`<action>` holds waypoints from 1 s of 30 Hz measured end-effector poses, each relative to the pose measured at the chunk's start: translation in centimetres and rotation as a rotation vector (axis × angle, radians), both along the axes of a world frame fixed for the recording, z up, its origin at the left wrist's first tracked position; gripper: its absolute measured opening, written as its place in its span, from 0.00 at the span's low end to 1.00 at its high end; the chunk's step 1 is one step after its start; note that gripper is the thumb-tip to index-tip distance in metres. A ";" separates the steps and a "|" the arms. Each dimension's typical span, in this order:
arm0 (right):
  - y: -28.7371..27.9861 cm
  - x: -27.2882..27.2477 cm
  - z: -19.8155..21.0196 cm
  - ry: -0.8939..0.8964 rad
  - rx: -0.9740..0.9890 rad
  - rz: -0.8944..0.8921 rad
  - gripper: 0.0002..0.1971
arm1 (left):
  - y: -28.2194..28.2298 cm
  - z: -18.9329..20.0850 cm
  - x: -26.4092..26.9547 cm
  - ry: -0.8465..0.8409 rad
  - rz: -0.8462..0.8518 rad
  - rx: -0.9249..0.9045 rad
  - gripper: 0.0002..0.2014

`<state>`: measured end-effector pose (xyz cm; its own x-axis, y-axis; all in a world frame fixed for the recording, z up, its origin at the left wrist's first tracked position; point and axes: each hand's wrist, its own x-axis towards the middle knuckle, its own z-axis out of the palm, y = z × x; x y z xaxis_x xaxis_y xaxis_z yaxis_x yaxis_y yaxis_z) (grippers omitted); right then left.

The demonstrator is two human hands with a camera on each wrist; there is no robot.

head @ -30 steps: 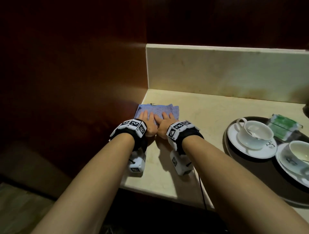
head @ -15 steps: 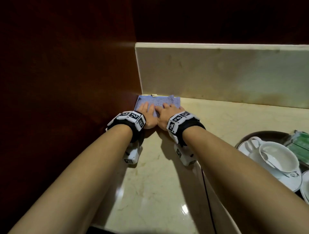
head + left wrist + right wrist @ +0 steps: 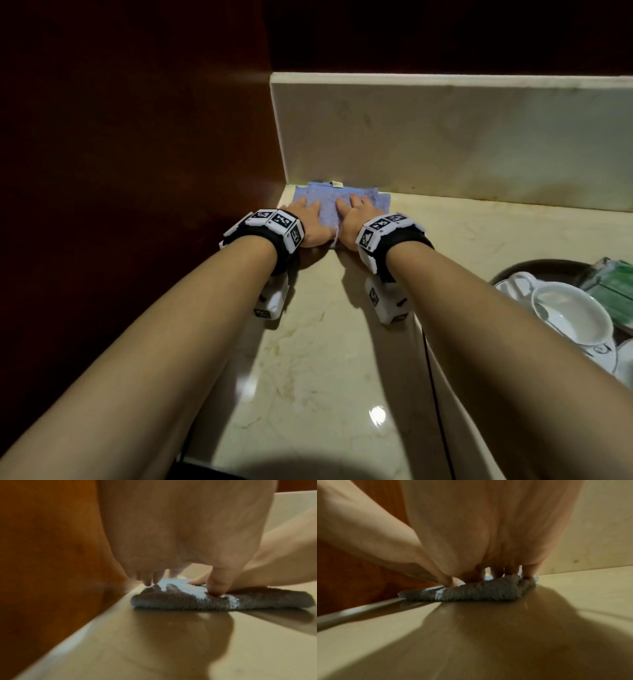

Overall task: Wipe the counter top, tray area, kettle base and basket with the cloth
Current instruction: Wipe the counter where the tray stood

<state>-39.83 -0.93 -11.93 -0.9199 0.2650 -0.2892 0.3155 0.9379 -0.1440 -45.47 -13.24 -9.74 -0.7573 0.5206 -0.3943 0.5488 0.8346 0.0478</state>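
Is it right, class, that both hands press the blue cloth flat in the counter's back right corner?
Not quite: the left hand and right hand press the cloth into the counter's back left corner, beside the dark wooden wall, as the head view shows.

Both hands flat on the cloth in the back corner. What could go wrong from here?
1. The cloth is pushed up against the backsplash and side panel; the very corner seam may stay unwiped.
2. A sweep to the right heads toward the tray with a cup on a saucer; the right hand could knock it.
3. The left hand and right hand press only part of the cloth, so loose edges may bunch.
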 end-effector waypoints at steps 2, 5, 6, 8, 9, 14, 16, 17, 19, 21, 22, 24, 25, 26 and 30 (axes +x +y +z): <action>1.2 0.5 -0.2 -0.025 0.015 -0.053 0.41 | 1.2 -0.1 1.1 -0.009 -0.052 0.004 0.42; 2.1 1.4 0.0 -0.070 0.064 -0.116 0.40 | 2.8 0.1 2.8 -0.025 -0.119 0.083 0.37; 2.3 1.7 0.2 -0.080 0.083 -0.124 0.39 | 3.1 0.3 3.2 -0.038 -0.143 0.100 0.35; 2.5 2.8 0.4 -0.110 0.101 -0.143 0.36 | 3.4 0.4 3.8 -0.072 -0.174 0.090 0.33; 2.6 3.2 0.3 -0.125 0.110 -0.159 0.35 | 3.4 0.4 4.1 -0.083 -0.185 0.071 0.33; 3.0 5.1 0.3 -0.207 0.135 -0.223 0.41 | 3.7 0.3 5.6 -0.102 -0.256 0.007 0.32; 2.8 6.1 0.1 -0.219 0.150 -0.241 0.42 | 3.8 -0.1 6.1 -0.098 -0.278 -0.026 0.32; 2.5 6.7 0.5 -0.232 0.156 -0.242 0.40 | 3.7 -0.3 6.3 -0.098 -0.285 -0.041 0.33; 2.0 7.8 0.9 -0.248 0.159 -0.233 0.36 | 3.4 -0.8 6.8 -0.100 -0.299 -0.056 0.33; 1.6 8.6 0.9 -0.251 0.159 -0.217 0.32 | 2.7 -1.1 7.7 -0.108 -0.300 -0.056 0.33; 1.3 9.0 1.0 -0.249 0.163 -0.221 0.32 | 2.3 -1.3 8.1 -0.111 -0.295 -0.052 0.33; 0.3 9.8 1.1 -0.239 0.176 -0.214 0.31 | 1.5 -1.4 9.2 -0.113 -0.284 -0.048 0.32; -0.1 10.1 0.9 -0.229 0.176 -0.211 0.31 | 1.1 -1.3 9.8 -0.112 -0.282 -0.048 0.32; -0.5 10.6 0.9 -0.223 0.174 -0.206 0.31 | 0.7 -1.3 10.3 -0.112 -0.280 -0.051 0.32; -1.5 12.2 0.6 -0.217 0.154 -0.173 0.32 | -0.8 -1.4 12.0 -0.112 -0.274 -0.062 0.33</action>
<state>-27.62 -2.39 -11.29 -0.7786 0.4677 -0.4183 0.4798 0.8734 0.0834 -33.51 -14.01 -11.10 -0.5423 0.6718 -0.5046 0.7479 0.6597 0.0745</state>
